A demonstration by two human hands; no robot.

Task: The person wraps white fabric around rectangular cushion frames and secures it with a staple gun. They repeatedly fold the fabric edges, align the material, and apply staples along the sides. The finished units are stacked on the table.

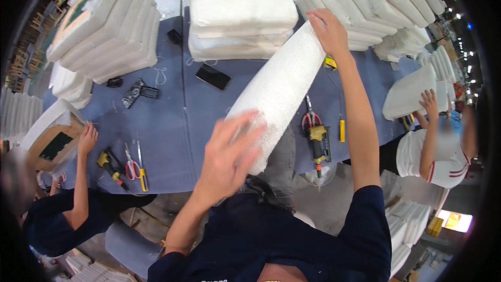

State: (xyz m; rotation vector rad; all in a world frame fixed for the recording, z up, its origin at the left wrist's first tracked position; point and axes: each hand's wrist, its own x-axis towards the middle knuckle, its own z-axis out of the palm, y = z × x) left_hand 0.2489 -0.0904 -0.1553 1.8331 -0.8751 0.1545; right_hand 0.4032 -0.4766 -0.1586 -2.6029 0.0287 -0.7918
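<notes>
A white fabric-covered seat cushion (284, 86) stands tilted on its edge in front of me, its narrow side facing up. My right hand (330, 32) is closed over its far upper end. Near the lower end, my left hand (227, 154) is blurred by motion, with fingers spread against or just above the white cover; contact is hard to tell. To the cushion's right lie red-handled scissors (311, 119), a yellow and black staple gun (317, 141) and a yellow-handled screwdriver (342, 130). A black phone (213, 77) rests on the table to its left.
White cushions are stacked at the back middle (242, 2), back left (117, 31) and back right (360, 0) of the blue-covered table (162, 149). Co-workers handle cushions at left (73, 203) and right (428, 151). Another staple gun (110, 167) and scissors (131, 167) lie left.
</notes>
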